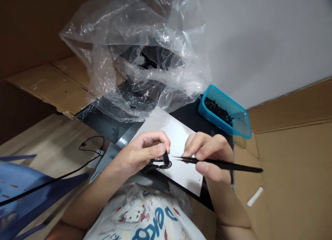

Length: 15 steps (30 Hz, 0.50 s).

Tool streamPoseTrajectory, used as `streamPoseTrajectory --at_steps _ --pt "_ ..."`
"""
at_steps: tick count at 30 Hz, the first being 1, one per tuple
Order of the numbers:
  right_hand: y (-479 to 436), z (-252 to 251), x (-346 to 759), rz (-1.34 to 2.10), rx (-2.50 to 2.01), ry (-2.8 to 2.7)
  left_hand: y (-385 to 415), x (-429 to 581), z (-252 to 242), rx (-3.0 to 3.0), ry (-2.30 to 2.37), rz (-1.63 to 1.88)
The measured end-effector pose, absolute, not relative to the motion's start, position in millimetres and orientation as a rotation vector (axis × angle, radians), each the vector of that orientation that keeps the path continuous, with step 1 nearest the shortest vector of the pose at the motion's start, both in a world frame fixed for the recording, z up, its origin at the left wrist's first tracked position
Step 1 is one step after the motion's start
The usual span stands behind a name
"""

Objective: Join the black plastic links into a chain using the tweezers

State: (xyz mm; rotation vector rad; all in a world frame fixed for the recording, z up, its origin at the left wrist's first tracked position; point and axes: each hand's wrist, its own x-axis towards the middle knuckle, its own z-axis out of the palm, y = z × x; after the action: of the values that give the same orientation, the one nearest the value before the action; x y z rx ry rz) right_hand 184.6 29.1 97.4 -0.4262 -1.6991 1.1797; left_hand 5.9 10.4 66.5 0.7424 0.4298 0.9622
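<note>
Small black piece (166, 159) half hidden by left fingers (161, 148), shape unclear

A white printed T-shirt (145, 215) covers the torso; its front carries large rounded blue lettering (158, 223), a small white cartoon figure (132, 214) and scattered red marks (118, 209); the left hand (142, 153) and right hand (209, 157) are bare.

Clear plastic sheeting (155, 32) covers something dark (153, 58), perhaps equipment.

Only my white T-shirt (124, 212) shows lettering — big blue letters (155, 224), roughly "eko" — smaller print (129, 198) stays unreadable.
</note>
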Motion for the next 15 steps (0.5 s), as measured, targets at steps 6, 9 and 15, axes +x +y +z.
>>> streamPoseTrajectory --at_steps 6,9,15 --pt "30 91 185 1.222 -0.352 -1.77 14 7 64 0.728 0.441 0.978" --pt "33 92 190 1.399 -0.34 -1.739 14 8 65 0.754 0.481 1.02" --pt "42 86 191 1.422 -0.382 -1.628 15 7 64 0.897 0.563 1.118"
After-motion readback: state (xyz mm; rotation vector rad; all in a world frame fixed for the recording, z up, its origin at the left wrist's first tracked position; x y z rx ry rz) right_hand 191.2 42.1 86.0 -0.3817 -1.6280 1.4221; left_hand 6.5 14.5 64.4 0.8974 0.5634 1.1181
